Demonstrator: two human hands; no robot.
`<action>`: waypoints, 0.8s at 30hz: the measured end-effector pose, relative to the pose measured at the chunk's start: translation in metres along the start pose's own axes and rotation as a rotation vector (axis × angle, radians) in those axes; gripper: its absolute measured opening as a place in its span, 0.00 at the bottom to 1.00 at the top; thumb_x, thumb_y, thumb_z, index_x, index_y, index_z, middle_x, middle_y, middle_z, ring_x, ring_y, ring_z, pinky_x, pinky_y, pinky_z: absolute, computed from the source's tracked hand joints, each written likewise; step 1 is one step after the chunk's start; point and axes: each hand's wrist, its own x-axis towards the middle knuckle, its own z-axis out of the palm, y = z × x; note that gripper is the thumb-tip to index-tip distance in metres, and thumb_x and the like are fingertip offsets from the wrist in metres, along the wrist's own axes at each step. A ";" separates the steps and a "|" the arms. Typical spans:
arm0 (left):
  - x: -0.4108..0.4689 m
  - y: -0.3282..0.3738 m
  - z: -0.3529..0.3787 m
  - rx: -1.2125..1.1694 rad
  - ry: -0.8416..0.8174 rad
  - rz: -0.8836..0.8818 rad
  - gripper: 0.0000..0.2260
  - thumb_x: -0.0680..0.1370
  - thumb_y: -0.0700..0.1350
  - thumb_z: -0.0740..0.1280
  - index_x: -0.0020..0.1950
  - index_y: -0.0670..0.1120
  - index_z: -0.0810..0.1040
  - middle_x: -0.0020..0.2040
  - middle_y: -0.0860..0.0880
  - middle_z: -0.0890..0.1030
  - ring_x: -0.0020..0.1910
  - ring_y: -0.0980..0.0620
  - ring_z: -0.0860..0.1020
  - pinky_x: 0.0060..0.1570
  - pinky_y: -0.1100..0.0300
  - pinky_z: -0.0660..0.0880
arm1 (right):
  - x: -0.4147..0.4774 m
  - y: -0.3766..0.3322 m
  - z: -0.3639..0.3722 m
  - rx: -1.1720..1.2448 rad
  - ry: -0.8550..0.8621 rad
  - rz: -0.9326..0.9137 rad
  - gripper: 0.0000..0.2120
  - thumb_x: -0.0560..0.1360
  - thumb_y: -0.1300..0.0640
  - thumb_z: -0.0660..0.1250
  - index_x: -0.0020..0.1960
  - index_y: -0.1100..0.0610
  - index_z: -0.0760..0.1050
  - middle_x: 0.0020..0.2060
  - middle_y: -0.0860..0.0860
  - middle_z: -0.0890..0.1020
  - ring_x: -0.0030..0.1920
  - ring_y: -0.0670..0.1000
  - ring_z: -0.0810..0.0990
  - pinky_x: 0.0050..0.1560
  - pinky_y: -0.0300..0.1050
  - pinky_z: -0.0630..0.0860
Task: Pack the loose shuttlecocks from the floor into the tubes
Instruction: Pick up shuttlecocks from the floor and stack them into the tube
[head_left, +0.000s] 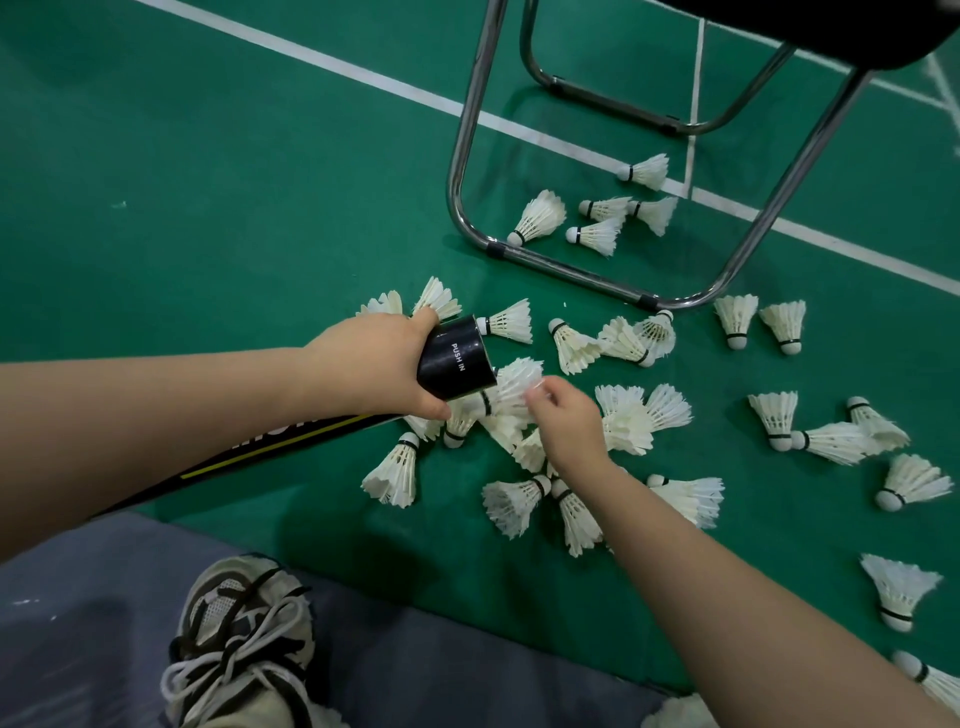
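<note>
My left hand grips a black tube near its open end, which points right and is marked "PUSH IN". The tube's body runs back under my left forearm. My right hand pinches the feathers of a white shuttlecock right at the tube's mouth. Several loose white shuttlecocks lie scattered on the green floor around and under both hands.
A metal chair frame stands ahead on the court, with several shuttlecocks lying inside its legs. More shuttlecocks lie to the right. My shoe rests on a grey mat at the bottom. White court lines cross the floor.
</note>
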 end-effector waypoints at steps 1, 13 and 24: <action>0.001 0.000 0.000 0.000 -0.002 -0.002 0.30 0.64 0.63 0.73 0.56 0.49 0.67 0.40 0.53 0.75 0.40 0.49 0.75 0.36 0.57 0.72 | -0.001 -0.005 -0.003 0.091 0.073 -0.020 0.14 0.79 0.58 0.58 0.34 0.58 0.63 0.29 0.50 0.66 0.31 0.48 0.62 0.32 0.43 0.60; 0.005 -0.001 0.003 0.027 -0.010 -0.037 0.27 0.65 0.63 0.72 0.51 0.50 0.64 0.36 0.55 0.70 0.39 0.48 0.74 0.34 0.57 0.69 | -0.004 -0.030 -0.005 0.205 0.388 -0.126 0.18 0.80 0.58 0.56 0.31 0.54 0.59 0.26 0.47 0.63 0.29 0.47 0.59 0.33 0.44 0.58; 0.014 0.010 0.011 0.005 -0.037 -0.009 0.27 0.64 0.62 0.73 0.53 0.51 0.66 0.37 0.56 0.72 0.34 0.55 0.72 0.30 0.59 0.67 | -0.008 -0.058 -0.002 0.418 -0.244 0.014 0.13 0.79 0.53 0.59 0.46 0.60 0.79 0.39 0.51 0.78 0.41 0.48 0.74 0.47 0.43 0.69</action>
